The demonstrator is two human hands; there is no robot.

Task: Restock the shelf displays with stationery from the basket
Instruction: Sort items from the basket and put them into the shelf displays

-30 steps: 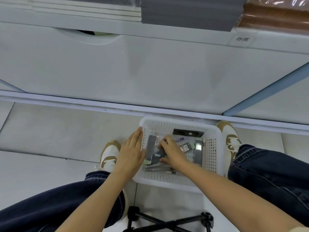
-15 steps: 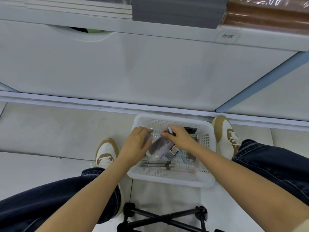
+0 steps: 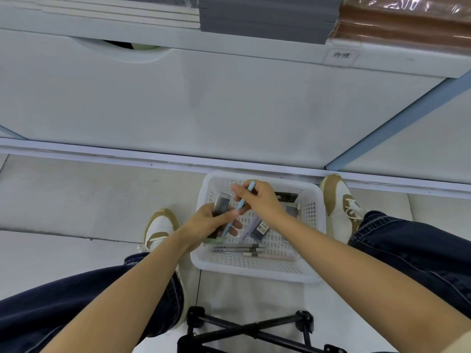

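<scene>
Both hands have lifted from among the basket's contents since a second ago, each with an item. Nearest, black crossed stool legs [image 3: 244, 329] stand on the floor. Beyond them the white basket [image 3: 254, 273] sits on the floor between two shoes, with several pens [image 3: 237, 248] lying along its near side. Above its left part, the left hand [image 3: 211, 222] grips a dark pack [image 3: 222, 205], and the right hand [image 3: 262, 202] pinches a light blue pen [image 3: 239, 205] whose lower end crosses the left fingers. Farthest, the shelf carries grey notebooks [image 3: 267, 16] and brown wrapped stacks [image 3: 407, 19].
</scene>
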